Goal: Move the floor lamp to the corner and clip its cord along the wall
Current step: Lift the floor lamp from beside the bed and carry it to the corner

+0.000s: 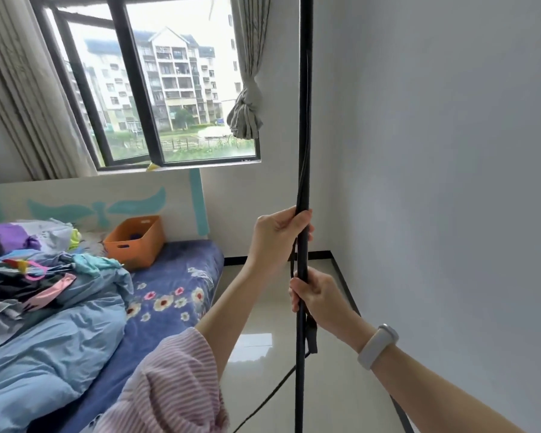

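The floor lamp's thin black pole [304, 120] stands upright in front of me, running out of the frame at top and bottom; its head and base are out of view. My left hand [277, 237] grips the pole higher up, and my right hand [314, 296] grips it just below. A black cord [270, 398] runs alongside the pole, hangs past my right hand with an inline switch, and trails down across the floor to the lower left. The room corner [330, 254] lies just behind the pole.
A bed [175, 276] with a blue floral sheet, a blue duvet, a pile of clothes and an orange bin [135, 242] fills the left. Glossy tile floor [263, 307] runs between bed and white right wall [450, 182]. A window with a knotted curtain [245, 110] is behind.
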